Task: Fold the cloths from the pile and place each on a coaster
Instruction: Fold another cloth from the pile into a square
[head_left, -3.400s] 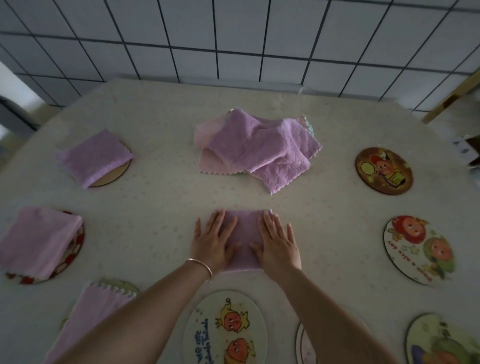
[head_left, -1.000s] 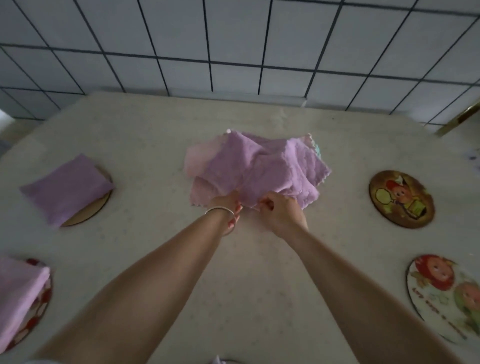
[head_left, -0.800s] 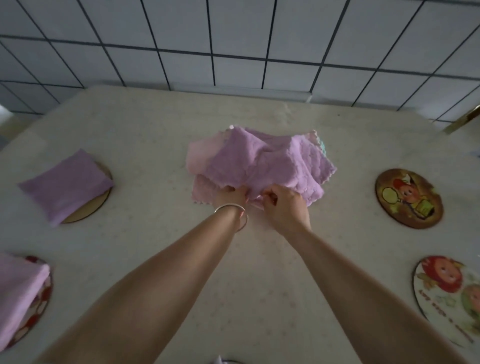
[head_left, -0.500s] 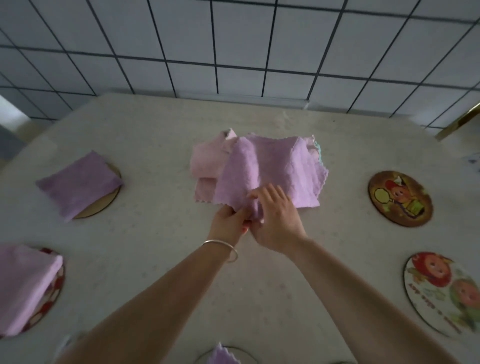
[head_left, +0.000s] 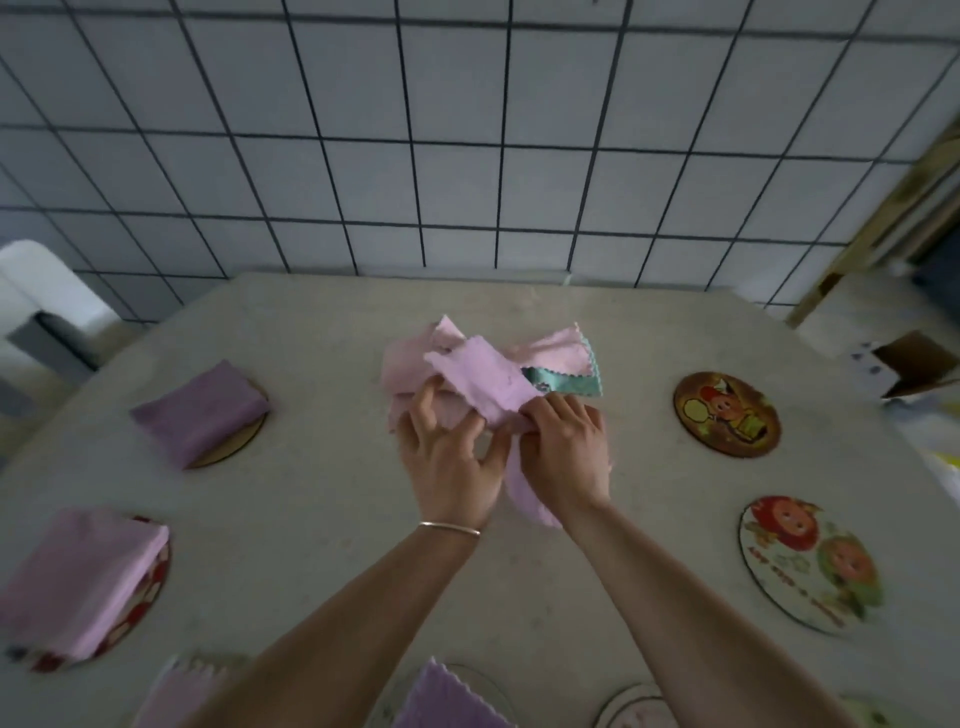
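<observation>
Both hands hold one pink cloth (head_left: 488, 387) by the pile (head_left: 550, 358) at the desk's (head_left: 322, 499) middle: left hand (head_left: 449, 457) pinching, right hand (head_left: 566, 452) gripping. Four folded cloths lie on coasters near the left and near edges; three picture coasters show plainly bare by the right edge. Half a second ago the cloth lay spread on the pile; now it is lifted, baring a green cloth (head_left: 566, 382). Open desk lies between.

Illumination is dim, flat and cool-toned, with no hard shadows or glare. A brighter strip enters at the 3 o'clock edge. Wide-angle distortion bows the tiled wall (head_left: 467, 130) grid lines toward the corners. Motion blur softens the whole frame, strongest on the coasters (head_left: 810, 561) at 4 o'clock and folded cloths (head_left: 78, 577) at 8 o'clock.
</observation>
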